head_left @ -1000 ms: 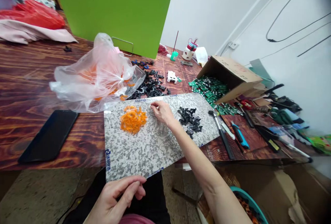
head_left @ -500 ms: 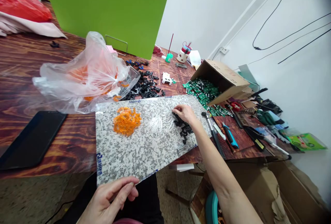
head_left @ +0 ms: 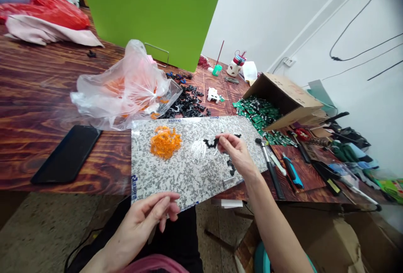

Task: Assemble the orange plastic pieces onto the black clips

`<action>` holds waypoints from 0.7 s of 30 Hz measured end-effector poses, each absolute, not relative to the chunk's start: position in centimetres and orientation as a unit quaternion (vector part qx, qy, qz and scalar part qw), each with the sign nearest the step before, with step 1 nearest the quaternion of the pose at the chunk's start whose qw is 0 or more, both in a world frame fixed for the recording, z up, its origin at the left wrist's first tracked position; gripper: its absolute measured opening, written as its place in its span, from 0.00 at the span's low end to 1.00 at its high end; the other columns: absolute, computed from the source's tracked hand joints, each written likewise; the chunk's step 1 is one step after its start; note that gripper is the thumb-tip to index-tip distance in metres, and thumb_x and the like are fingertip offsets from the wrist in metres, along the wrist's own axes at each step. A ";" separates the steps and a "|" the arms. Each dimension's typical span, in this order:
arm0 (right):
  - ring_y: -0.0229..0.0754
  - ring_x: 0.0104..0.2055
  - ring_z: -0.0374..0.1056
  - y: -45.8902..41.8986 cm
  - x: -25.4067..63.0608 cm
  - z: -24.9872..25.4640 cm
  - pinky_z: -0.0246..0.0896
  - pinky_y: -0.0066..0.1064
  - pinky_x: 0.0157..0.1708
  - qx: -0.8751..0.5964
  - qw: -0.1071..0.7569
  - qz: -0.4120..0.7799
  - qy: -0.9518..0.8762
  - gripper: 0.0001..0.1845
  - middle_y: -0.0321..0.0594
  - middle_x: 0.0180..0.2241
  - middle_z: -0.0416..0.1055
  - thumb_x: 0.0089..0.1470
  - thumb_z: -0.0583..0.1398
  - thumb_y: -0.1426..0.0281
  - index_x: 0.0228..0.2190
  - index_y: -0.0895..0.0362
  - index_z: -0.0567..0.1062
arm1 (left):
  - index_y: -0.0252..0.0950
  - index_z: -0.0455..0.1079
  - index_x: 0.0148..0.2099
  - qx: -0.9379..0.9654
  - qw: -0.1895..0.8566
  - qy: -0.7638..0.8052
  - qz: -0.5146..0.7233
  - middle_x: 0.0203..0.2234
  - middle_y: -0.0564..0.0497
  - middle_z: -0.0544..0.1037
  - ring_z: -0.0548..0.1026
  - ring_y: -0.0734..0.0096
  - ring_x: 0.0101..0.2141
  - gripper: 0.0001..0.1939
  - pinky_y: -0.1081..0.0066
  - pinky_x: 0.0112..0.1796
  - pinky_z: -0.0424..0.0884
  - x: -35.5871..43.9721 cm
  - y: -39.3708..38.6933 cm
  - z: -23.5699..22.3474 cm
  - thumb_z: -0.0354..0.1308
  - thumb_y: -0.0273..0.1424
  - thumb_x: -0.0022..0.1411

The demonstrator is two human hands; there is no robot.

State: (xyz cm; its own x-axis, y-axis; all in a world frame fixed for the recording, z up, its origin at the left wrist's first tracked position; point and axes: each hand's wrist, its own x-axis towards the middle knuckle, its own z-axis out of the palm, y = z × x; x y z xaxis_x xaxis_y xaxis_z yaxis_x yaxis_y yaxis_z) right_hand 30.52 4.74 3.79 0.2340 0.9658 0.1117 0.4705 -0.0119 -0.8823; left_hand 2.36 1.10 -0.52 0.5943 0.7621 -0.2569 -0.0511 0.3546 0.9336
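My right hand (head_left: 236,150) pinches a small black plastic piece (head_left: 210,143) with a jagged, curved outline. It holds the piece over a speckled stone-look board (head_left: 170,180), above the clear thin strips (head_left: 199,149). More black pieces (head_left: 231,167) lie beside and partly behind that hand. On the board's left half sits a pile of orange translucent parts (head_left: 165,142). My left hand (head_left: 154,212) hovers at the board's front edge, fingers loosely bent and apart, with nothing visible in them. A short clear piece (head_left: 228,179) lies near the board's right front edge.
A plastic bag (head_left: 122,90) of orange parts and a black pile (head_left: 185,104) lie behind the board. A phone (head_left: 67,154) is at left. A carton (head_left: 283,96) spills green circuit boards (head_left: 256,113); a hammer (head_left: 272,172) and blue-handled cutter (head_left: 292,171) lie right.
My right hand has come away from the black pile, moving toward me with one black piece in its fingertips. My left hand stays near the front edge. The view has shifted left.
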 end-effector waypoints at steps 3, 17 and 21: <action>0.33 0.26 0.63 2.4 26.2 3.8 0.59 0.25 0.28 -0.564 0.474 0.442 -0.512 0.13 0.34 0.24 0.68 0.54 0.59 0.59 0.36 0.55 0.75 | 0.34 0.72 0.49 0.478 0.759 0.345 0.277 0.34 0.44 0.80 0.75 0.68 0.30 0.20 0.76 0.25 0.70 3.3 1.9 0.6 0.54 0.43 0.61; 0.35 0.29 0.65 3.1 24.8 1.3 0.59 0.25 0.29 -0.650 0.306 0.271 -0.641 0.15 0.38 0.32 0.73 0.59 0.53 0.62 0.37 0.57 0.75 | 0.31 0.78 0.37 0.446 0.730 0.410 0.316 0.21 0.49 0.80 0.66 0.77 0.18 0.19 0.77 0.23 0.64 2.6 1.5 -0.5 0.59 0.43 0.56; 0.40 0.32 0.65 5.6 25.8 0.9 0.57 0.29 0.35 -0.708 0.251 0.143 -0.645 0.12 0.40 0.29 0.72 0.56 0.57 0.64 0.30 0.57 0.76 | 0.33 0.79 0.36 0.478 0.699 0.426 0.319 0.23 0.48 0.80 0.70 0.73 0.22 0.18 0.75 0.26 0.65 2.4 1.3 -1.0 0.57 0.42 0.58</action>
State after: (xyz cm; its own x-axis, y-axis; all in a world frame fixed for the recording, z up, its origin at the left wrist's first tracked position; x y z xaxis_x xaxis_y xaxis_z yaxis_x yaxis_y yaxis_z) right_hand 25.84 5.62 0.91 0.1276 0.9845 0.1207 0.8404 -0.0427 -0.5403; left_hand 2.39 1.28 -1.00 0.4333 0.8534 -0.2898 -0.0391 0.3391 0.9399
